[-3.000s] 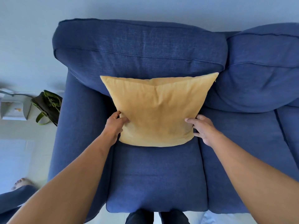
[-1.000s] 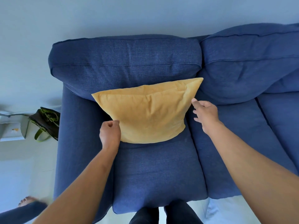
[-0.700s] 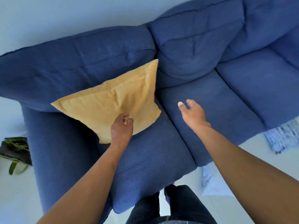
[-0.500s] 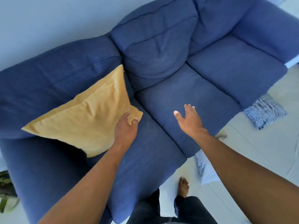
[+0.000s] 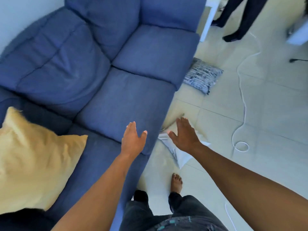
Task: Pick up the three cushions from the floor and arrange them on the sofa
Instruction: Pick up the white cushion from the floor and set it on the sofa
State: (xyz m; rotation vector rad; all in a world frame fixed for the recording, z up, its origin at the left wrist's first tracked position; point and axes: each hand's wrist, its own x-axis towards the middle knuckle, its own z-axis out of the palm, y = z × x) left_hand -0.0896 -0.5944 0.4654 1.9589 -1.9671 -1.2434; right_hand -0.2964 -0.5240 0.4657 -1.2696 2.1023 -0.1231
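Observation:
A yellow cushion leans on the left seat of the blue sofa. On the floor in front of the sofa lies a pale white cushion, partly hidden by my right hand, which hovers open just above it. Farther right on the floor, a blue-and-white patterned cushion rests against the sofa's front edge. My left hand is open over the sofa's seat edge and holds nothing.
A white cable snakes across the tiled floor and coils at the right. Another person's dark-trousered legs stand at the top right beside a white box. My bare foot is on the tiles below the white cushion.
My view has swung right, off the yellow cushion. My left hand has let go of it and moved right, fingers apart. My right hand has moved off the sofa to above the white floor cushion.

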